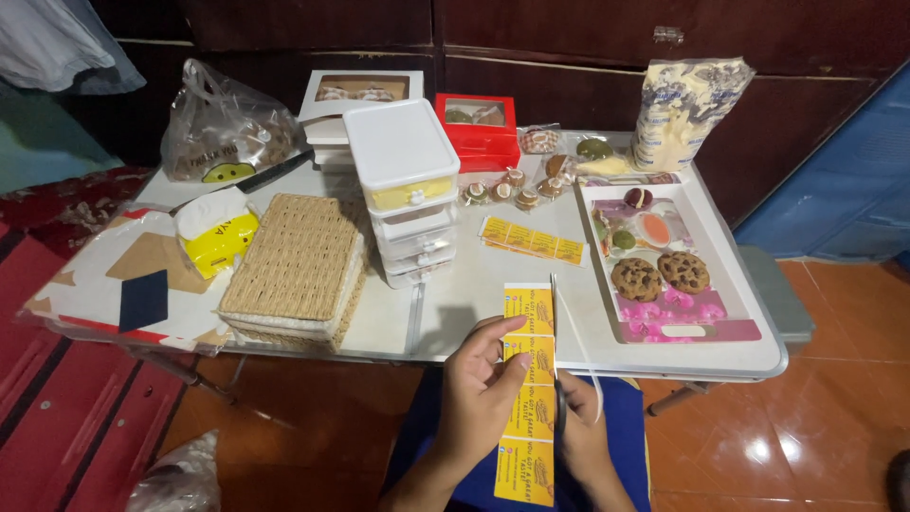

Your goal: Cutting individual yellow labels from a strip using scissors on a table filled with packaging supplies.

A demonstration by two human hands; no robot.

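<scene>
My left hand point(474, 393) pinches a long yellow strip of printed labels point(530, 379), held upright in front of the table's near edge. My right hand point(586, 438) is behind the strip's right edge, closed on dark-handled scissors point(560, 410). A thin white sliver point(578, 346) trails off the strip's right side. Another short row of yellow labels point(531, 241) lies flat on the white folding table point(474, 284).
On the table stand a stack of white plastic boxes point(403, 190), a woven tray point(292, 258), a pink tray point(664, 313) with two cookies point(660, 275), a red box point(477, 128), wrapped sweets point(512, 185), a bag of yellowish packets point(682, 109) and plastic bags at left.
</scene>
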